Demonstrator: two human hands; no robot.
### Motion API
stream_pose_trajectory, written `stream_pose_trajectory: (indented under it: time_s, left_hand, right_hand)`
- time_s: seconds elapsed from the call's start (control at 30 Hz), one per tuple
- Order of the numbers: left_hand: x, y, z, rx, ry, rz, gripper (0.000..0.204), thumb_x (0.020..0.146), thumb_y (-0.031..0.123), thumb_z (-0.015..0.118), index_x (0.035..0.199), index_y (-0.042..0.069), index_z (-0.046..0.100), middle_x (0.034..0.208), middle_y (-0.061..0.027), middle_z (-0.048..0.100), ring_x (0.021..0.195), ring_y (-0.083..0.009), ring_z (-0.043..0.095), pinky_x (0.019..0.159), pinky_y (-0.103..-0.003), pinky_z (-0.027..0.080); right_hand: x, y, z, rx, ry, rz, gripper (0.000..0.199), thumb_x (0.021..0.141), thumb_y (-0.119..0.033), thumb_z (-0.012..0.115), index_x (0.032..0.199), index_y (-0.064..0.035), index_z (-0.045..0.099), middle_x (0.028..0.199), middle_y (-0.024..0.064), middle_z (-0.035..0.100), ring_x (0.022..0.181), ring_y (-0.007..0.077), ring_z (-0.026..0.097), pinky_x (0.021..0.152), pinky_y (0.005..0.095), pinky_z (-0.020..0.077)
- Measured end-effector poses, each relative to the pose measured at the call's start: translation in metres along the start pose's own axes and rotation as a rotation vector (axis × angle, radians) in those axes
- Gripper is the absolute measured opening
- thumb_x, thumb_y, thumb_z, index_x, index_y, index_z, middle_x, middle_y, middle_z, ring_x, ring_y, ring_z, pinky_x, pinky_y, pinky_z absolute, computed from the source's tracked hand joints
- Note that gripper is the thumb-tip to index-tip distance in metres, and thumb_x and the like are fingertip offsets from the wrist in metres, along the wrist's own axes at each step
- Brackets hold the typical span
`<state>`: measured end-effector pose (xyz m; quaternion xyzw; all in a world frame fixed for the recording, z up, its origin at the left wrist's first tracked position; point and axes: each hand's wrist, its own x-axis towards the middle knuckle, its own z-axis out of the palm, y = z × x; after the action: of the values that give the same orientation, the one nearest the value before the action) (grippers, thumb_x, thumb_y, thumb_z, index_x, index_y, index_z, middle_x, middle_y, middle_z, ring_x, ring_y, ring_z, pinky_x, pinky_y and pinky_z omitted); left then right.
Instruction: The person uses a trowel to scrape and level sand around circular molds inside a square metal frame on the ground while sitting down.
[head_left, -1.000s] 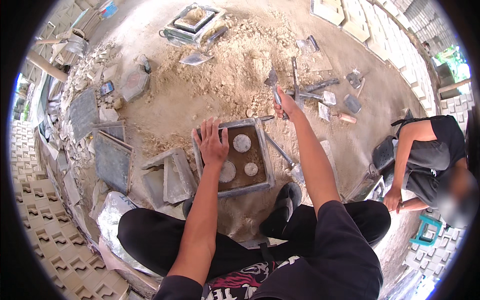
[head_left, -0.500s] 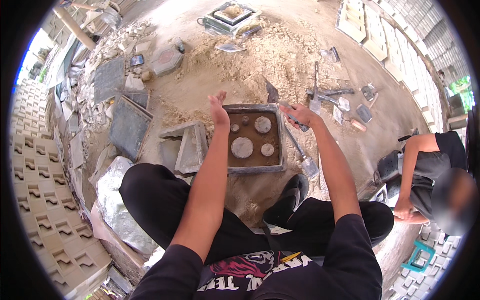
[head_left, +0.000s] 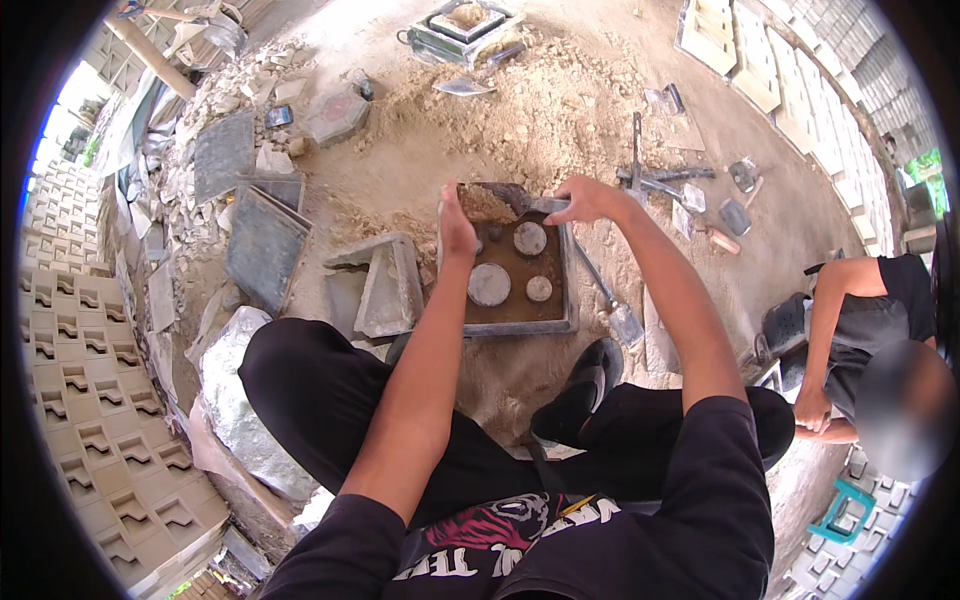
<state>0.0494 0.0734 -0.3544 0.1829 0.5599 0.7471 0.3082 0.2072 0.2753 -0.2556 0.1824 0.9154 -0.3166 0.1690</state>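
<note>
A square dark-rimmed mould (head_left: 520,327) sits on the ground in front of me, with brown sandy fill inside. Several pale round discs, the biggest being a grey disc (head_left: 489,285), stand in that fill. My right hand (head_left: 588,199) is closed round the handle of a trowel at the mould's far right corner. The trowel's dark blade (head_left: 512,194) lies across the far side, beside a heap of loose sand (head_left: 484,205). My left hand (head_left: 458,226) is held flat and upright at the left rim next to that sand, fingers extended; it covers part of the far left corner.
A triangular concrete-coated frame (head_left: 390,288) lies left of the mould, and a small spade (head_left: 626,324) right of it. Sand (head_left: 560,110) spreads beyond. Hammers and tools (head_left: 670,185) lie at right, near a seated person (head_left: 835,330). Dark slabs (head_left: 262,248) lie at left.
My right hand has turned and brought the trowel leftward over the mould's far side, where loose sand now shows. My left hand has shifted slightly right, to the sand's edge.
</note>
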Motion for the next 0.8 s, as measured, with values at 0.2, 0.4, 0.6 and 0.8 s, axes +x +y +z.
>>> stream_pose_trajectory:
  time_s: [0.2,0.4,0.6,0.8]
  left_hand:
    - [-0.029,0.002,0.044,0.331,-0.175,0.079,0.06,0.105,0.041,0.023,0.138,-0.004,0.046,0.139,-0.0211,0.05,0.134,-0.0292,0.043,0.114,-0.037,0.028]
    - [0.009,0.016,-0.011,0.412,0.219,0.275,0.055,0.104,0.039,0.03,0.12,-0.003,0.062,0.114,-0.0233,0.066,0.11,-0.0346,0.061,0.098,-0.041,0.044]
    - [0.005,-0.005,-0.05,0.896,0.274,-0.142,0.061,0.102,0.046,0.027,0.105,-0.002,0.064,0.106,-0.0277,0.064,0.103,-0.047,0.057,0.091,-0.049,0.044]
    - [0.011,-0.002,-0.041,1.117,0.192,-0.089,0.061,0.102,0.046,0.027,0.1,0.0,0.065,0.106,-0.025,0.065,0.103,-0.0448,0.058,0.09,-0.053,0.043]
  right_hand:
    - [-0.047,0.059,-0.015,-0.384,0.25,-0.037,0.042,0.074,-0.045,0.073,0.101,-0.0125,0.071,0.078,0.0142,0.068,0.075,0.0294,0.066,0.065,0.0415,0.0511]
    - [-0.076,0.076,0.0,-0.38,0.55,0.16,0.055,0.078,-0.06,0.067,0.101,-0.0096,0.066,0.085,0.016,0.069,0.081,0.0338,0.067,0.067,0.044,0.0513]
    - [-0.045,0.095,0.021,0.235,0.642,0.59,0.072,0.084,-0.066,0.059,0.091,0.0051,0.063,0.072,0.0195,0.068,0.072,0.0342,0.069,0.07,0.0449,0.0528]
    - [0.029,0.161,0.034,0.47,0.822,0.817,0.073,0.09,-0.066,0.05,0.071,0.0039,0.06,0.054,0.0121,0.061,0.054,0.0266,0.067,0.057,0.0383,0.0532]
